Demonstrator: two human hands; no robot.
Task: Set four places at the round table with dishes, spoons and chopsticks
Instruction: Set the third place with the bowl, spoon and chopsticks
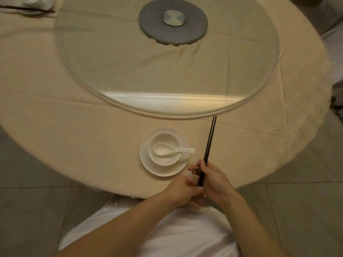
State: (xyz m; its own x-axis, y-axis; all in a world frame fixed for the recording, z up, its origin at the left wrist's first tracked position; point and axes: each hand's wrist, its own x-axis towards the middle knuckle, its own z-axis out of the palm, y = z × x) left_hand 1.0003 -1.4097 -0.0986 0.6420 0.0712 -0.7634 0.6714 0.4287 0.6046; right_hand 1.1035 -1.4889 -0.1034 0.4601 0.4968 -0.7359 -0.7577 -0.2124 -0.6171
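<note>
Head view: right hand [213,179] grips the black chopsticks [210,135], tips pointing away; left hand [182,190] curls at their near ends, grip unclear; next, I'd judge, lay them flat beside the plate [146,164] just ahead.

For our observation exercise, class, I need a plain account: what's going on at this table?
A person is setting a place at the round table. Their right grip holds a pair of dark chopsticks, tips toward the glass turntable; the left grip meets the lower ends, though whether it holds them is unclear. Left of the chopsticks sits a white plate with a bowl on it and a spoon in the bowl.
</note>
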